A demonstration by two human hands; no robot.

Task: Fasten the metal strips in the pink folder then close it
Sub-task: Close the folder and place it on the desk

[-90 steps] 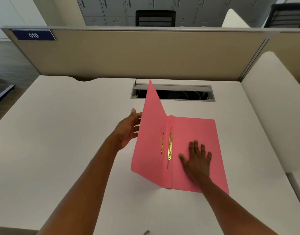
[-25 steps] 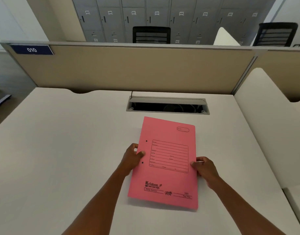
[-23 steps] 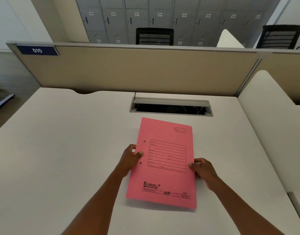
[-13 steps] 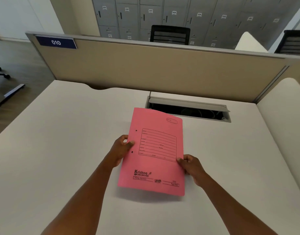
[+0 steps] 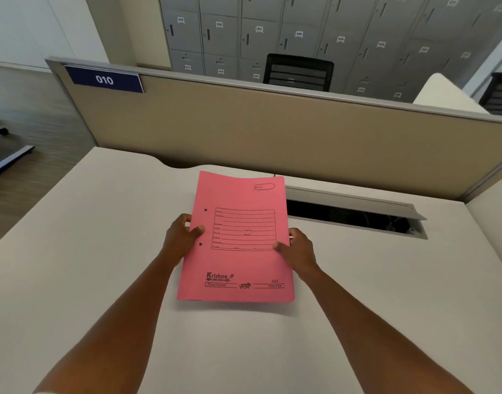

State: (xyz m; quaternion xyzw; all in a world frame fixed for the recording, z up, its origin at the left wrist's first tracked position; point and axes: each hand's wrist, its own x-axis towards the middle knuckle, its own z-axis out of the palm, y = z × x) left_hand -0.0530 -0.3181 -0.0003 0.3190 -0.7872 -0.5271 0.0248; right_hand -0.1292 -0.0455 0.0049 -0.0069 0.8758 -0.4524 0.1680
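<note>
Above the white desk [image 5: 102, 280], the pink folder [image 5: 238, 265] is shut and held clear of the surface, its printed cover facing up. The left hand [image 5: 180, 241] pinches the spine edge, thumb on top between the two punch holes, fingers curled beneath. The right hand [image 5: 299, 248] grips the opposite edge the same way. To finish well, the person would likely lower it flat and level, both edges together, so the cover does not spring open. The metal strips lie inside and cannot be seen, so whether they are fastened cannot be told. Fingers under the folder are hidden. The cable tray [image 5: 355, 214] beyond is partly covered by it.
</note>
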